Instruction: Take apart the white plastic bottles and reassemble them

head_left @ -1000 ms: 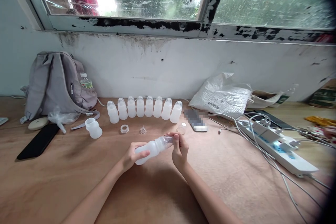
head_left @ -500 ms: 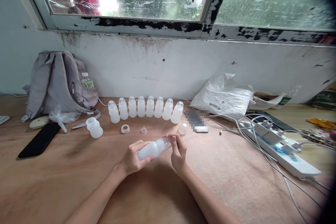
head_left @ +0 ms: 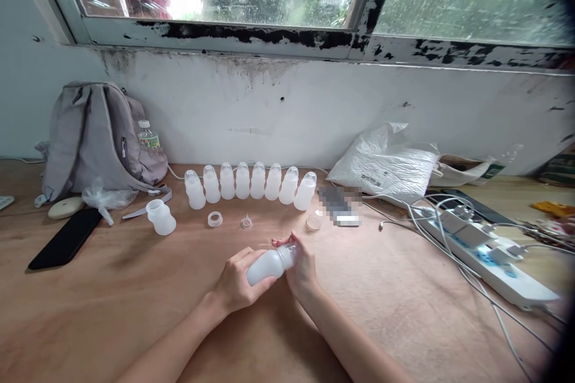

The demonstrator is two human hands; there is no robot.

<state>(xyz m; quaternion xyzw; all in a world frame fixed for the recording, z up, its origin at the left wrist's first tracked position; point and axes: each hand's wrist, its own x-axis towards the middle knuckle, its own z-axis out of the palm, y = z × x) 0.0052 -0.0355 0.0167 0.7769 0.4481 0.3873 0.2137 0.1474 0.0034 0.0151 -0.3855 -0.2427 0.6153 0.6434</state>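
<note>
My left hand (head_left: 242, 281) is wrapped around the frosted body of a baby bottle (head_left: 265, 267), which lies tilted with its clear capped end to the right. My right hand (head_left: 303, 266) closes around that clear cap; some of its fingers are hidden behind the bottle. Beyond my hands, a white ring (head_left: 215, 219), a clear nipple (head_left: 247, 222) and a clear cap (head_left: 314, 221) lie apart on the wooden table (head_left: 179, 293). To the left stands an uncapped frosted bottle (head_left: 162, 218). Several capped bottles (head_left: 242, 181) form a curved row near the wall.
At the left are a grey backpack (head_left: 85, 137), a black phone (head_left: 65, 239) and a small plastic bag (head_left: 105, 194). A silvery mailer bag (head_left: 386, 158) leans on the wall. A white power strip (head_left: 489, 260) with loose cables (head_left: 471, 278) occupies the right side.
The bottle has shifted slightly right and down with my left hand. My right hand has turned from a fingertip hold at the cap to cupping it with the palm.
</note>
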